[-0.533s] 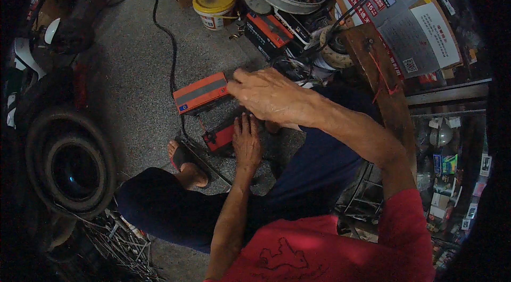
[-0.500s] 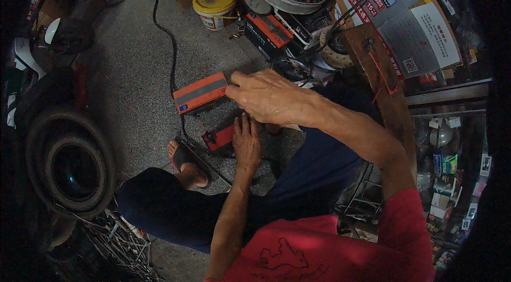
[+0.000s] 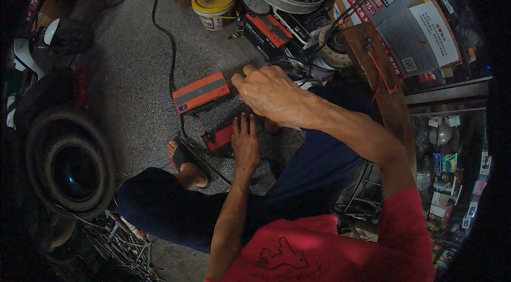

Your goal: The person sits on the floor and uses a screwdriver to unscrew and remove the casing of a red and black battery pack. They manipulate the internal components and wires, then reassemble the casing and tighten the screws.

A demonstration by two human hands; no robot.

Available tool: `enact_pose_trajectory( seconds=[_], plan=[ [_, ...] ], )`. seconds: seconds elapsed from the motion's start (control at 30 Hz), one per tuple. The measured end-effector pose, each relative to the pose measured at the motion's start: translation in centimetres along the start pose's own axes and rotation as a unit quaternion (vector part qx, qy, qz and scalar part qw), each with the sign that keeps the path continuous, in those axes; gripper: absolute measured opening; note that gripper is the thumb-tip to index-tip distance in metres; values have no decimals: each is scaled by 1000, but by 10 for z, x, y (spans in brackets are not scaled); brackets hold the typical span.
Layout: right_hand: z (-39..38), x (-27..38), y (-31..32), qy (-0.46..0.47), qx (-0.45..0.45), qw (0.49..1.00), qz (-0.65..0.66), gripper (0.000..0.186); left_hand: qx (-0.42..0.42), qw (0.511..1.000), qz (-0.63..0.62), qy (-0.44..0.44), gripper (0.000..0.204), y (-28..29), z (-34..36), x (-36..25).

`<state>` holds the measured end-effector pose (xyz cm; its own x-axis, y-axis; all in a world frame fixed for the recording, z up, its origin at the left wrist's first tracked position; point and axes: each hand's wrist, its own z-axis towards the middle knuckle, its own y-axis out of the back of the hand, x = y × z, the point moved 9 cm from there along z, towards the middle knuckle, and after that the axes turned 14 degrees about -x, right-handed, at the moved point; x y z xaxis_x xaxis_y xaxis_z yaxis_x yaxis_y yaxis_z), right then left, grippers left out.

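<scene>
Pressing flat, your left hand (image 3: 245, 141) steadies the red battery (image 3: 218, 137); keep it pinned while your right hand (image 3: 271, 92), fingers curled together, works beside the orange battery (image 3: 201, 92).

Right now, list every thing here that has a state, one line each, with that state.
Left hand: flat, fingers pressed on the red battery.
Right hand: palm down, fingers curled, above the floor beside the orange battery; grip hidden.
Red battery: on the floor, partly covered by the hand.
Orange battery: lying on the floor, untouched.
Yellow bucket: upright, lid on.
Tyre: lying flat.
</scene>
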<state>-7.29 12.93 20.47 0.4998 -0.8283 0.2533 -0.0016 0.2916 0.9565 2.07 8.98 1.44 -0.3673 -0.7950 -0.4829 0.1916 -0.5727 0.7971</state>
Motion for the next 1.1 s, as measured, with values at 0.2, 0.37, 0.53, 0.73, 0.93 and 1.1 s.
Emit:
enact_pose_trajectory(
  seconds=[0.2, 0.37, 0.53, 0.73, 0.93, 1.1],
  plan=[
    [-1, -8, -2, 5, -20, 1000, 20, 26, -105, 973, -148, 143, 40, 10, 13, 33],
    [-1, -1, 3, 44, -31, 998, 36, 30, -57, 988, -102, 103, 26, 2, 36, 41],
    [-4, 2, 6, 69, -67, 995, 39, 32, -75, 990, -100, 64, 26, 4, 37, 37],
    [1, 10, 0, 62, 15, 997, 36, 37, -88, 991, -89, 48, 29, 2, 38, 40],
    [-7, 23, 9, 118, -47, 990, 65, 25, -103, 981, -141, 82, 29, 9, 43, 37],
    [-10, 26, 5, 109, -5, 991, 77, 24, -105, 971, -190, 101, 27, 14, 43, 33]
  ],
)
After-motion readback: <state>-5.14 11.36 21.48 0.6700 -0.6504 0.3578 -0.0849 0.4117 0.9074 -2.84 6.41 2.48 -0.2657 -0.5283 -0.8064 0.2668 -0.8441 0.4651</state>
